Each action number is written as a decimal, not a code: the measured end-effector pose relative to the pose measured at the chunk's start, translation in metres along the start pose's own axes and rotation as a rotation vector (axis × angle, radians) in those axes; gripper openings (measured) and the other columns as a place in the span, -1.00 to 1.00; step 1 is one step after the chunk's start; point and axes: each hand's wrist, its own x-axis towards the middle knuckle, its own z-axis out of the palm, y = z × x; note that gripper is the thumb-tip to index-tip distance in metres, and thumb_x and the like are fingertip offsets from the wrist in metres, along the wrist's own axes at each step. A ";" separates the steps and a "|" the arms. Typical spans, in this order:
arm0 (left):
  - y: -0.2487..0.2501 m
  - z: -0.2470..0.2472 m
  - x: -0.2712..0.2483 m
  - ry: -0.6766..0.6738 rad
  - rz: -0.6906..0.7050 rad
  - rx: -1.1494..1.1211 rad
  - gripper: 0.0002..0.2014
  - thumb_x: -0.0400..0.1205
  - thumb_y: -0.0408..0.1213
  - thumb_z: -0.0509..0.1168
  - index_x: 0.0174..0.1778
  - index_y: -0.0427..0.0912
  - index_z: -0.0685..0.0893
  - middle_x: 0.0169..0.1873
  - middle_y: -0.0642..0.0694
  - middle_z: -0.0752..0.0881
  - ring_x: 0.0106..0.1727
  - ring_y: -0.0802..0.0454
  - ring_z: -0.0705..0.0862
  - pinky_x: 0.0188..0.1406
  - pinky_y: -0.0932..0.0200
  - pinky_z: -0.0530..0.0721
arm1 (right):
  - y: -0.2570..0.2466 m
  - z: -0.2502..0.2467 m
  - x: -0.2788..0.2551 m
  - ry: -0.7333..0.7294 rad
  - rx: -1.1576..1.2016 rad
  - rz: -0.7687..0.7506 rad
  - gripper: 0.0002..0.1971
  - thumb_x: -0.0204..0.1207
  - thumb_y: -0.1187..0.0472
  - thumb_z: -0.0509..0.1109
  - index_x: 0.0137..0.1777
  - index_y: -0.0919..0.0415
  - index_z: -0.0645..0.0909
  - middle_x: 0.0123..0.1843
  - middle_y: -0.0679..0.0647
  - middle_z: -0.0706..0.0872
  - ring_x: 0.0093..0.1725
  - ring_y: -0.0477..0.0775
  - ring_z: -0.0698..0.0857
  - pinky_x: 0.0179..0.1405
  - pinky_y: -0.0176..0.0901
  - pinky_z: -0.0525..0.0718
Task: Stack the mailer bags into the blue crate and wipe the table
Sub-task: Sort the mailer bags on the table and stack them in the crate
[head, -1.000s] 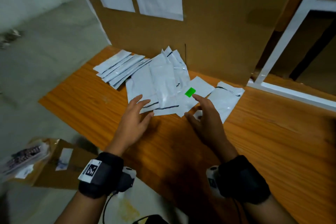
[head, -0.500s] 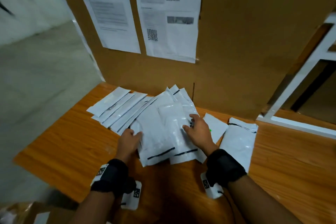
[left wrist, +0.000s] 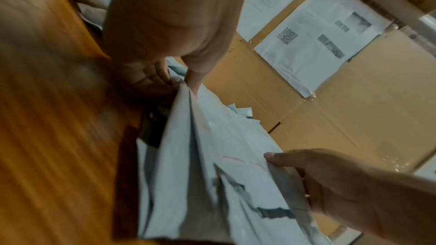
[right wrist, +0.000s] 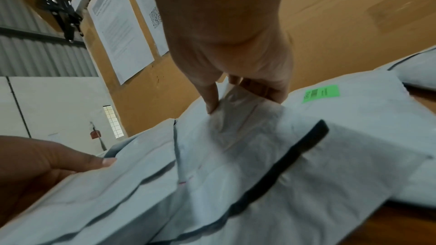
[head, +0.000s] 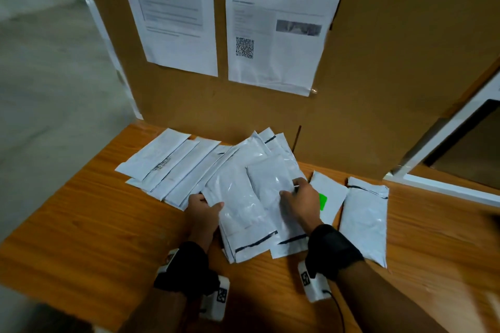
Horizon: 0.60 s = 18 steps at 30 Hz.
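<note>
Table [head: 81, 238]: wood, cardboard wall [head: 392, 62] at 12 o'clock with two printed sheets [head: 273, 21]. Bags [head: 243, 197]: white pile fanned at table centre; one separate bag [head: 364, 222] at 3 o'clock. Left hand [head: 201, 211] pinches pile's 9 o'clock edge, thumb on top. Right hand [head: 301, 201] pinches 3 o'clock edge, beside green label [head: 322, 201].

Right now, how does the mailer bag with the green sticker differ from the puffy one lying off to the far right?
The green-sticker bag looks flat; the far-right bag bulges as if filled. The green-sticker bag is partly covered by the right hand and the pile; the far-right bag lies alone, fully exposed. The far-right bag shows a dark strip at its far end; the other shows none. Both are white and lie on the table.
</note>
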 end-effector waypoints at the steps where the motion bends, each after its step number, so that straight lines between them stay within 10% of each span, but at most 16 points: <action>1: 0.000 0.000 -0.002 0.010 0.012 0.030 -0.51 0.45 -0.45 0.54 0.24 -0.36 0.52 0.07 -0.26 0.69 0.08 -0.21 0.68 0.06 -0.06 0.69 | 0.002 -0.001 -0.001 0.016 0.026 0.006 -0.80 0.46 0.22 0.45 0.06 0.20 0.60 -0.07 0.11 0.77 -0.04 0.21 0.73 -0.14 -0.11 0.58; 9: 0.000 -0.007 -0.021 -0.003 0.076 0.149 -0.86 0.59 -0.62 0.21 0.03 -0.39 0.51 -0.15 -0.22 0.61 0.03 -0.25 0.67 0.01 0.00 0.66 | 0.011 -0.032 -0.023 0.052 0.139 0.004 -0.73 0.63 0.25 0.30 0.30 0.21 0.42 -0.09 0.09 0.67 -0.18 0.12 0.63 -0.16 -0.14 0.50; 14: 0.001 -0.022 -0.047 -0.039 0.150 0.492 -0.61 0.54 -0.55 0.28 0.29 -0.48 0.44 0.08 -0.39 0.68 0.11 -0.31 0.68 0.13 -0.08 0.68 | 0.027 -0.062 -0.048 0.113 0.190 -0.037 -0.70 0.64 0.25 0.29 0.33 0.20 0.38 -0.06 0.14 0.72 -0.20 0.06 0.65 -0.34 -0.22 0.47; 18: 0.007 -0.034 -0.091 0.047 0.396 0.790 -0.52 0.60 -0.47 0.23 0.45 -0.33 0.32 -0.14 -0.26 0.72 -0.23 -0.14 0.67 -0.30 0.03 0.61 | 0.046 -0.099 -0.080 0.128 0.233 -0.080 -0.54 0.64 0.29 0.31 0.50 0.16 0.30 0.04 0.12 0.71 -0.18 0.04 0.61 -0.15 -0.18 0.50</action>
